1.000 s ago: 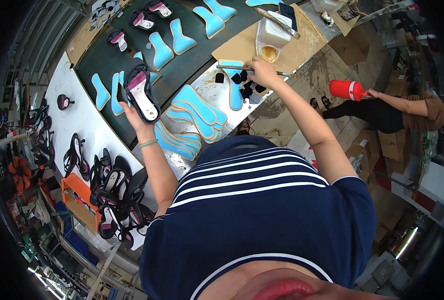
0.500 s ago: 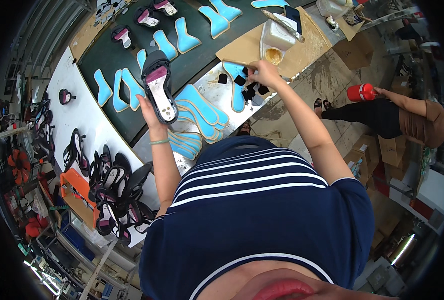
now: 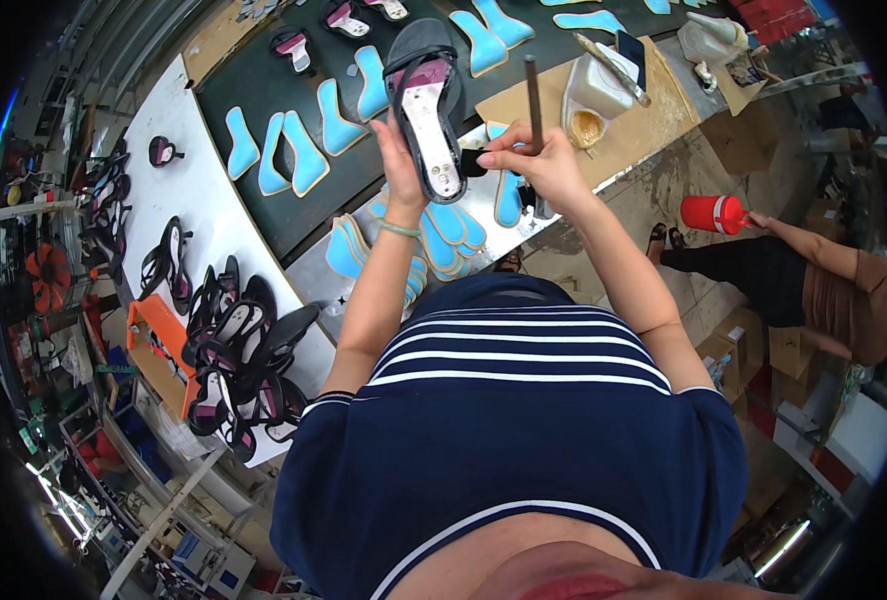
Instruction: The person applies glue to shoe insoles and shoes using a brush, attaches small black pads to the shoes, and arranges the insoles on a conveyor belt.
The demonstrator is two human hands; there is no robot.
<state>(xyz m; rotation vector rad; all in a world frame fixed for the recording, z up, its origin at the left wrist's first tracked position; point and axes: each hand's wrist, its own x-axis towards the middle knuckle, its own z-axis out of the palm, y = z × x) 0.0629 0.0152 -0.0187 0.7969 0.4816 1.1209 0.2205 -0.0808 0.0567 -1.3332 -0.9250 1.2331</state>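
Observation:
My left hand holds a black strappy sandal upright from its left side, toe away from me. Its inner sole is white with a purple-pink band, and several round marks show at the heel. In my right hand a small black patch is pinched between thumb and fingers, beside the heel and close to or touching its edge. A thin brown stick stands up from the same hand; its lower end is hidden. Beneath both hands lie blue insoles with tan edges, partly covered.
A white container with a yellowish glue-like cup stands on stained cardboard, beside a phone. More blue insoles line the dark green surface. Black sandals pile up at left. A person holding a red jug stands at right.
The sandal in my left hand has moved right and slightly away from me. My right hand has left the loose black patches and brought one to the sandal's heel. The stick now points up.

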